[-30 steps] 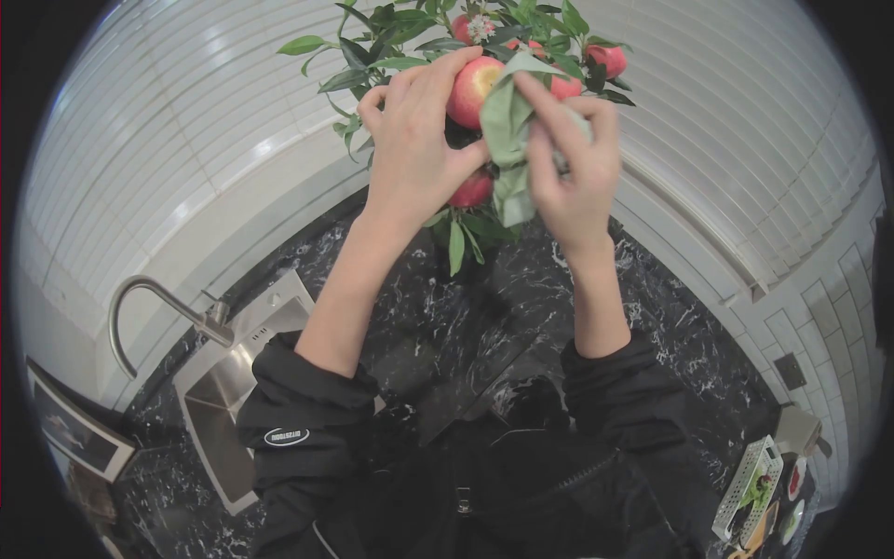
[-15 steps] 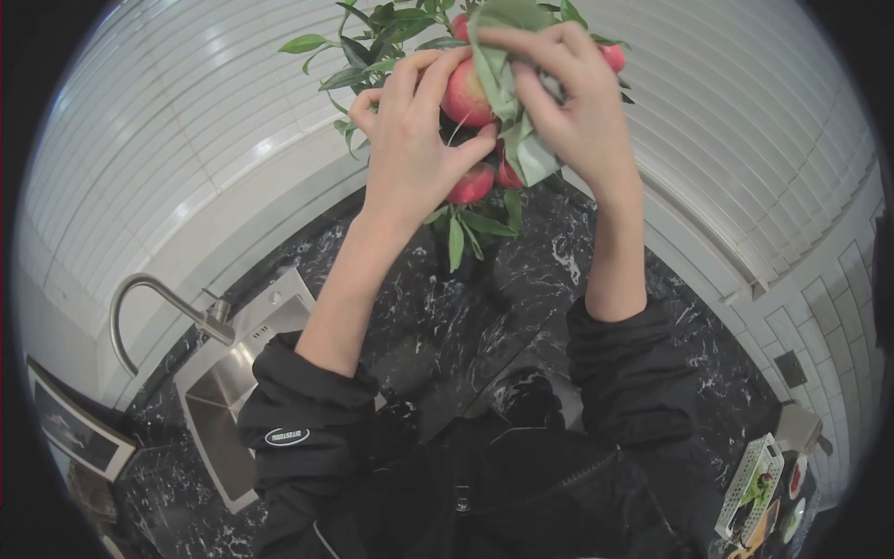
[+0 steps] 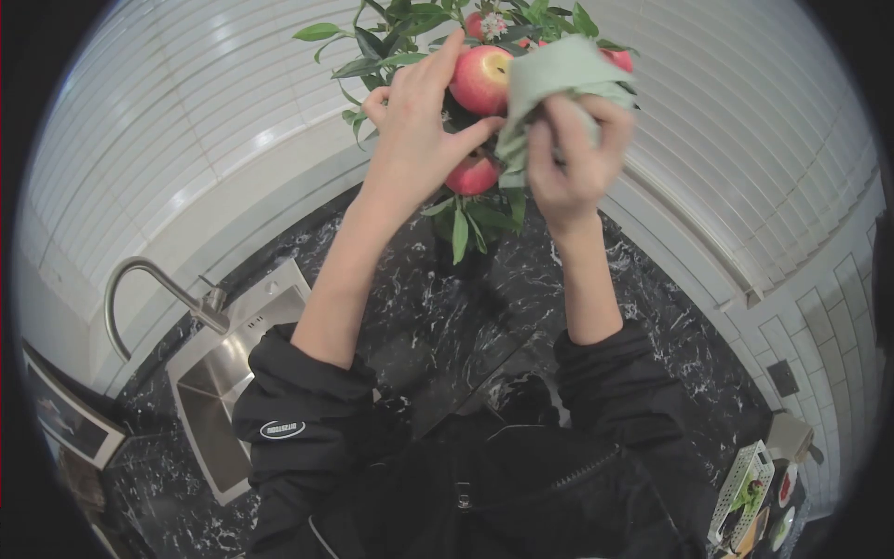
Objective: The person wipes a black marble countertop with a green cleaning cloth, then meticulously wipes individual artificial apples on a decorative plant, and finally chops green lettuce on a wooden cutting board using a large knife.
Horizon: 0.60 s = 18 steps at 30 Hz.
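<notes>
A leafy plant (image 3: 400,28) with several red apples stands at the far side of the counter. My left hand (image 3: 414,130) cups the left side of a large red-and-yellow apple (image 3: 480,80), its fingers along the upper edge and its thumb beneath. Just below the thumb hangs another red apple (image 3: 473,175). Bunched in my right hand (image 3: 577,158) is a pale green cloth (image 3: 559,74), a little to the right of the large apple. The cloth covers part of the plant behind it. Motion blurs the right fingers slightly.
On the left, a steel sink (image 3: 209,410) with a curved faucet (image 3: 154,270) is set into the black marbled counter (image 3: 419,279). A framed picture (image 3: 70,410) leans beyond it. At lower right sits a white basket (image 3: 742,494) with greens. White blinds (image 3: 708,121) rise behind the plant.
My right hand has moved down and slightly right with the cloth, away from the large apple, whose yellow end now shows. My left hand stays on that apple.
</notes>
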Tool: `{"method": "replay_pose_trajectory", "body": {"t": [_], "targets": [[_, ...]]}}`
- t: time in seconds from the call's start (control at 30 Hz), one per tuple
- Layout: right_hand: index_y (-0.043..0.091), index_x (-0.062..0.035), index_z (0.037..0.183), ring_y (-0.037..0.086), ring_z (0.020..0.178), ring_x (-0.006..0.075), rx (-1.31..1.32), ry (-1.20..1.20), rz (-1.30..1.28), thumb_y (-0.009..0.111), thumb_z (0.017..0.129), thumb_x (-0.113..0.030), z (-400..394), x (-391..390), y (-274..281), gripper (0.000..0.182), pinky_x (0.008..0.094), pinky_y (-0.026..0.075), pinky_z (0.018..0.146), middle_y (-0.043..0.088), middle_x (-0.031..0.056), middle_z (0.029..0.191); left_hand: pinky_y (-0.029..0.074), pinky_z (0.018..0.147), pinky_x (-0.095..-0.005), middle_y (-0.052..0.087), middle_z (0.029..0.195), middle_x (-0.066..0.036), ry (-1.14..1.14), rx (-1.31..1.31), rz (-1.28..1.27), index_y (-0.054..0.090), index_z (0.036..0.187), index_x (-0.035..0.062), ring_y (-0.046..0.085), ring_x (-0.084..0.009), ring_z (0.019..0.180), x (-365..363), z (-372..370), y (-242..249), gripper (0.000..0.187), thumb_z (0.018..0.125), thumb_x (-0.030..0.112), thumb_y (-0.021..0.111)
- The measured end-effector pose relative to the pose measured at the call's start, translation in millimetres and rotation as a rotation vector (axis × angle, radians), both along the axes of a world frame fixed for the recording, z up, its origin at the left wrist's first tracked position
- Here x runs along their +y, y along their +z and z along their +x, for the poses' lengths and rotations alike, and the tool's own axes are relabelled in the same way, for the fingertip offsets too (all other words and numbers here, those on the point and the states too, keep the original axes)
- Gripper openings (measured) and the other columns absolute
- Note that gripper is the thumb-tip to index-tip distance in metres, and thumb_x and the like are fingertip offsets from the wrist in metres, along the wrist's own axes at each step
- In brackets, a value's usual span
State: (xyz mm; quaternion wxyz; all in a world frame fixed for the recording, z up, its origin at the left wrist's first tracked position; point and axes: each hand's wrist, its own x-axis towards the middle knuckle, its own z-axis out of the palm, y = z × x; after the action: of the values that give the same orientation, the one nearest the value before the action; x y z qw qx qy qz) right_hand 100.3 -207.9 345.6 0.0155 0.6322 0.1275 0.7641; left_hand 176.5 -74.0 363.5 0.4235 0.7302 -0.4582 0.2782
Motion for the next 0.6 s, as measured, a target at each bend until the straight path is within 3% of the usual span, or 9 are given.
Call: {"method": "replay_pose_trajectory", "body": {"t": [0.1, 0.2, 0.3, 0.4, 0.5, 0.6], "targets": [[0.065, -0.0059, 0.101, 0.051, 0.081, 0.0279, 0.256, -0.014, 0.049, 0.052, 0.081, 0.002, 8, -8, -20, 0.025, 0.0350, 0.046, 0.071, 0.046, 0.0153, 0.096, 0.020, 0.085, -0.0310, 0.051, 0.113, -0.005, -0.024, -0.035, -0.011, 0.031, 0.135, 0.0139, 0.044, -0.0214, 0.108, 5, 4, -1, 0.071, 0.075, 0.026, 0.066], [0.067, -0.0171, 0.099, 0.044, 0.061, 0.0215, 0.307, -0.087, -0.099, 0.054, 0.078, -0.003, 10, -26, -37, 0.028, 0.0288, 0.037, 0.046, 0.040, 0.0091, 0.082, 0.020, 0.087, -0.0338, 0.050, 0.118, -0.002, -0.017, -0.084, 0.015, 0.029, 0.136, 0.0117, 0.042, -0.0205, 0.109, 9, 11, 0, 0.067, 0.079, 0.023, 0.064], [0.068, -0.0122, 0.080, 0.041, 0.058, 0.0258, 0.266, -0.114, -0.138, 0.055, 0.073, -0.004, 0, -37, -34, 0.018, 0.0321, 0.034, 0.046, 0.040, 0.0110, 0.076, 0.018, 0.091, -0.0374, 0.052, 0.123, 0.003, -0.025, -0.088, 0.000, 0.028, 0.137, 0.0146, 0.037, -0.0230, 0.112, 9, 17, -1, 0.073, 0.077, 0.030, 0.067], [0.064, -0.0017, 0.085, 0.046, 0.073, 0.0248, -0.014, -0.086, -0.050, 0.052, 0.073, 0.004, -17, -27, 3, 0.018, 0.0331, 0.038, 0.063, 0.043, 0.0111, 0.082, 0.022, 0.089, -0.0373, 0.051, 0.126, 0.006, 0.016, -0.043, -0.065, 0.033, 0.136, 0.0211, 0.034, -0.0248, 0.111, 5, 21, -8, 0.077, 0.071, 0.038, 0.070], [0.061, 0.0027, 0.098, 0.051, 0.079, 0.0235, -0.040, -0.108, -0.115, 0.056, 0.078, 0.003, -21, 2, 45, 0.020, 0.0310, 0.043, 0.068, 0.051, 0.0136, 0.088, 0.026, 0.084, -0.0363, 0.039, 0.136, 0.006, 0.096, -0.054, -0.118, 0.040, 0.133, 0.0257, 0.032, -0.0241, 0.111, -1, 21, -18, 0.070, 0.071, 0.044, 0.068], [0.060, -0.0095, 0.110, 0.048, 0.093, 0.0220, 0.336, -0.219, 0.005, 0.054, 0.079, -0.003, -13, 39, 58, 0.033, 0.0326, 0.045, 0.078, 0.047, 0.0121, 0.094, 0.027, 0.091, -0.0427, 0.034, 0.136, -0.003, 0.089, 0.027, -0.188, 0.043, 0.130, 0.0264, 0.027, -0.0295, 0.113, -7, 18, -30, 0.062, 0.074, 0.037, 0.067]]}}
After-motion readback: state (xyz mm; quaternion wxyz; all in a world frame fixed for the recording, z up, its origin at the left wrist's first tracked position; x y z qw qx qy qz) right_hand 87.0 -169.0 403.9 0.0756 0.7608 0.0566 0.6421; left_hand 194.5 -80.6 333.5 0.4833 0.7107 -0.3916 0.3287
